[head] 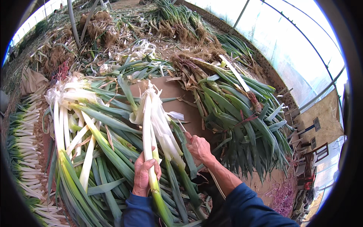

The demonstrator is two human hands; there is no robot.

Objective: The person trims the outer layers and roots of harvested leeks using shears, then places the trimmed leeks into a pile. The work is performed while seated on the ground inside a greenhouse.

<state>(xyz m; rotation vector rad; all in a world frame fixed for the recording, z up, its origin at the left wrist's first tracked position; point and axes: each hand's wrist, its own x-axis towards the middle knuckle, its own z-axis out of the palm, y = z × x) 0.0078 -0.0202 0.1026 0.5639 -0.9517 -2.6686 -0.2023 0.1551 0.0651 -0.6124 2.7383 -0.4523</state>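
Note:
My left hand (145, 173) is closed around the lower white shaft of a leek-like green onion (147, 127), held upright with its root end up. Loose white outer leaves (162, 127) hang peeled down on its right side. Beside them is my right hand (198, 146), fingers curled around a thin tool whose slim tip points up and left; a thin tube or cord (217, 183) runs along the wrist. What the tool is, I cannot tell. Under and left of my left hand lies a heap of green onions (88, 159) with white shafts and long green leaves.
A large tied bundle of unpeeled green onions (241, 107) lies at the right on a brown board (175, 96). Rows of green onions (27, 144) line the far left. Root-covered piles (178, 25) and leaf scraps fill the ground ahead, near metal poles (74, 25). Pink twine (283, 195) lies lower right.

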